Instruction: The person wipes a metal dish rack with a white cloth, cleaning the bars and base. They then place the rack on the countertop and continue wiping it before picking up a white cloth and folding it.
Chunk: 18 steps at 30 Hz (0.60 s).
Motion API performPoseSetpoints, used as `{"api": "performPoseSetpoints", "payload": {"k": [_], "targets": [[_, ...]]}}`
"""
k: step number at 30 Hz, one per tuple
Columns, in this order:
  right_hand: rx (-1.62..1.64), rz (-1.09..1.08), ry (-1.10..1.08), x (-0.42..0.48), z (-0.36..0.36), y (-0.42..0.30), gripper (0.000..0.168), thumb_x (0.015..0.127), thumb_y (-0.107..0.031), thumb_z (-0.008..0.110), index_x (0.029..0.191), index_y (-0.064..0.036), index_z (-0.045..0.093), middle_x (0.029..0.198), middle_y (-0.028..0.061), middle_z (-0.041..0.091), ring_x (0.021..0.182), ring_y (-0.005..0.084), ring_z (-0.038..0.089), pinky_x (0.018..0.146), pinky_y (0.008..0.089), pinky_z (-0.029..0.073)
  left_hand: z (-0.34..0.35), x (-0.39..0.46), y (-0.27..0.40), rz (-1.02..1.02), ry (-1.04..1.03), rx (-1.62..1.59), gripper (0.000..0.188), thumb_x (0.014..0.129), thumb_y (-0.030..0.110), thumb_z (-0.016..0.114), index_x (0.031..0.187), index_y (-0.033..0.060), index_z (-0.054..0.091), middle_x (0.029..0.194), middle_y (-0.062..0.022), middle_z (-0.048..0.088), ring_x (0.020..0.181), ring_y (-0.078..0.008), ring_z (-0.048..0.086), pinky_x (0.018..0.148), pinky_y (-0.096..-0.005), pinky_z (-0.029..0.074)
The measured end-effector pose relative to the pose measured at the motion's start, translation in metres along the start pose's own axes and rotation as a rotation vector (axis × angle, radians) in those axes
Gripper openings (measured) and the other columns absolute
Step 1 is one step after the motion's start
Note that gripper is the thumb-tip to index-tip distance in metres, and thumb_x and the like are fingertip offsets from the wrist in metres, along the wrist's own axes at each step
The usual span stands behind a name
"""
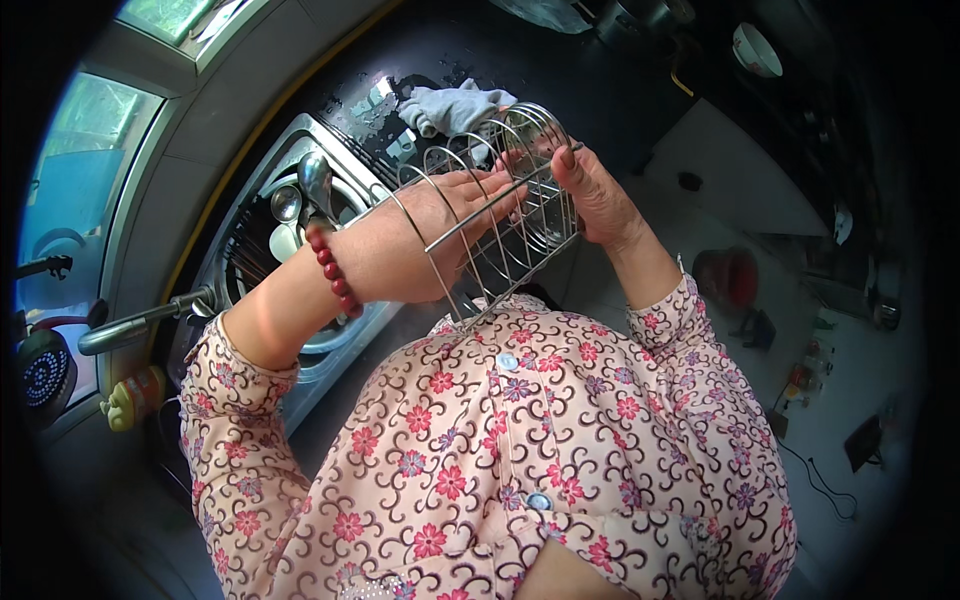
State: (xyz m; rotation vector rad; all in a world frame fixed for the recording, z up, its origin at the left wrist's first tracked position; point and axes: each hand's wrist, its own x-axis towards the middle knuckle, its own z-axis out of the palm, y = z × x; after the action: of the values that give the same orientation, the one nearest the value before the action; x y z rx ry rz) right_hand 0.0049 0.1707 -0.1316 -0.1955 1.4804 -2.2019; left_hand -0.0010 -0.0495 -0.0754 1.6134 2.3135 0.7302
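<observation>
A metal wire rack (480, 214) with round hoops is raised in front of my chest, tilted. My right hand (596, 191) grips its far end, where a perforated metal part (551, 217) shows behind the hoops, the thumb over the rim. My left hand (420, 232), with a red bead bracelet at the wrist, reaches in among the hoops. Its fingers stretch towards the perforated end; whether they hold anything is hidden. Beneath my left arm is a stainless steel sink (307, 131) with a basin (330, 345), a ladle (315, 180) and a smaller metal spoon (286, 203).
A grey cloth (454, 109) lies on the wet black counter (547, 67). Beside my left forearm juts a metal faucet (142, 330), with a yellow container (131, 397) near the window. A pot (637, 22) and a white bowl (756, 51) stand farther off. A red bucket (726, 277) is on the floor.
</observation>
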Motion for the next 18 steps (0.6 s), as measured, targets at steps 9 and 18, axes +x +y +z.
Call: {"api": "performPoseSetpoints", "payload": {"k": [9, 18], "targets": [[0.545, 0.103, 0.082, -0.006, -0.028, 0.006, 0.079, 0.076, -0.068, 0.044, 0.129, -0.010, 0.035, 0.106, 0.0203, 0.056, 0.089, 0.0368, 0.061, 0.071, 0.0531, 0.052, -0.044, -0.021, 0.033, -0.100, 0.516, -0.175, 0.040, 0.072, -0.016, 0.048, 0.108, -0.0028, 0.056, 0.106, -0.0155, 0.061, 0.099, -0.0292, 0.059, 0.085, -0.0351, 0.046], [0.723, 0.050, -0.002, -0.003, -0.018, 0.015, 0.084, 0.076, -0.074, 0.034, 0.131, -0.011, 0.030, 0.109, 0.0224, 0.053, 0.090, 0.0392, 0.059, 0.073, 0.0572, 0.050, -0.028, -0.011, 0.051, 0.054, 0.498, -0.094, 0.037, 0.066, -0.014, 0.053, 0.102, -0.0045, 0.058, 0.098, -0.0167, 0.061, 0.086, -0.0311, 0.060, 0.073, -0.0351, 0.050]]}}
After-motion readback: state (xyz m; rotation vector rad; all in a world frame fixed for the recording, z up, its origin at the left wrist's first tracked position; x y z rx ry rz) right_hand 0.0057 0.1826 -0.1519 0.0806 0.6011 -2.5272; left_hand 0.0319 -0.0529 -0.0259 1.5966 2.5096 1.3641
